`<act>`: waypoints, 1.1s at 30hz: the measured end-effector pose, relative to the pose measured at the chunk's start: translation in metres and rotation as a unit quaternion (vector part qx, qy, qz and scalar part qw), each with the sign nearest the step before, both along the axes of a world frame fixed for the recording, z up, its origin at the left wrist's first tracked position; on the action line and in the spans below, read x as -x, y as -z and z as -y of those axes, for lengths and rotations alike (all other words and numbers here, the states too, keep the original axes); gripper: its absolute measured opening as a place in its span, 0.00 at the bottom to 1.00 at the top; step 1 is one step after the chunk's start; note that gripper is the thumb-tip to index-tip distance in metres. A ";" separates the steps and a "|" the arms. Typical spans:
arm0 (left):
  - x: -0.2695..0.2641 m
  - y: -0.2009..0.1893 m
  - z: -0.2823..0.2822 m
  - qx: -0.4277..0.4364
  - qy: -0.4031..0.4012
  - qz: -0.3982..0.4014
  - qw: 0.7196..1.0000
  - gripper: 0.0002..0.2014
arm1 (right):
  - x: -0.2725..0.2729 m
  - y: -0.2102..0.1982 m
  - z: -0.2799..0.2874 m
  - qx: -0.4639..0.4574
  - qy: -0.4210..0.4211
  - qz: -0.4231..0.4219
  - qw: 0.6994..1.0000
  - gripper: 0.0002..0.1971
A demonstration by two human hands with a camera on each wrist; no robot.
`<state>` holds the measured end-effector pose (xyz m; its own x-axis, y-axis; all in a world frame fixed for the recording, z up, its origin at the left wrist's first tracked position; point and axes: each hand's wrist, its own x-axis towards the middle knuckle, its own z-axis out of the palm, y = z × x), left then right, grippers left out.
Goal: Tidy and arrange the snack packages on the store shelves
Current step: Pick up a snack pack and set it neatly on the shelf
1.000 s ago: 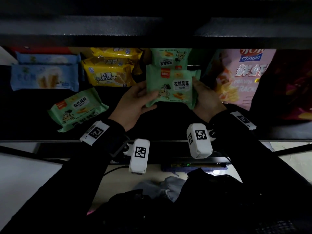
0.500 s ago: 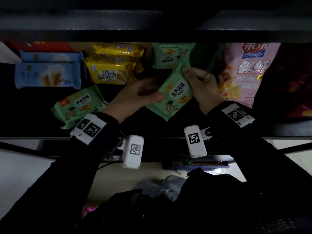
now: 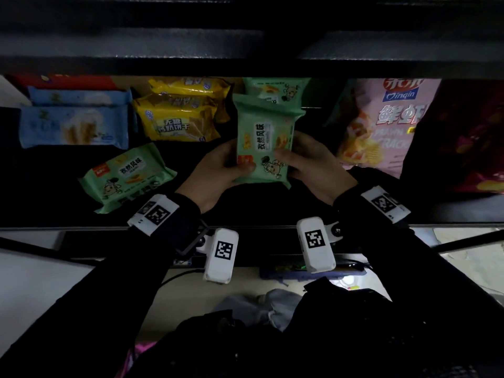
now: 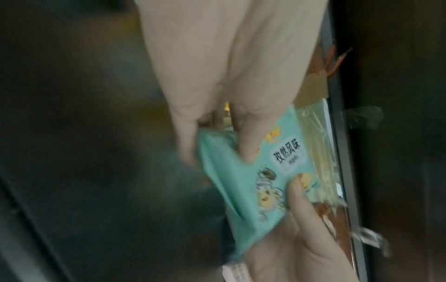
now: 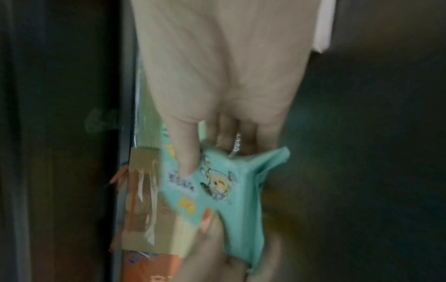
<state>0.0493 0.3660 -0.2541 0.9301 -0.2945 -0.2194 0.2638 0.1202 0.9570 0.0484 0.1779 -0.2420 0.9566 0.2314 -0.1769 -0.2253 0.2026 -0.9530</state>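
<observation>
Both hands hold one green snack package (image 3: pixel 266 137) upright on end, over the middle of the dark shelf (image 3: pixel 54 197). My left hand (image 3: pixel 218 170) grips its lower left edge, thumb on the front. My right hand (image 3: pixel 311 162) grips its right side, thumb across the printed face. The left wrist view shows the same package (image 4: pixel 255 183) pinched between thumb and fingers; in the right wrist view it (image 5: pixel 217 185) is blurred. Another green package (image 3: pixel 275 90) stands behind it at the shelf's back. A third green package (image 3: pixel 126 175) lies askew at the front left.
Yellow biscuit packs (image 3: pixel 177 118) are stacked left of centre, blue wafer packs (image 3: pixel 73 126) at far left. A large pink prawn-cracker bag (image 3: pixel 387 124) and a dark red bag (image 3: pixel 469 143) stand at right. An upper shelf board (image 3: pixel 245 61) overhangs.
The held green package has turned from lying wide, through a diagonal tilt, to standing on end. Both hands shifted their hold round it and stayed at the shelf's middle.
</observation>
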 end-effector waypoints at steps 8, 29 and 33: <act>0.001 -0.015 0.004 -0.092 -0.029 0.161 0.982 0.20 | 0.004 -0.012 -0.005 0.100 -0.023 0.123 0.987 0.30; 0.018 -0.002 0.008 -0.083 -0.023 0.248 0.965 0.15 | -0.011 -0.004 0.000 -0.168 0.098 -0.196 0.961 0.19; 0.009 -0.002 0.004 0.066 -0.119 -0.027 0.990 0.13 | -0.013 0.002 0.001 -0.236 0.188 -0.121 0.946 0.10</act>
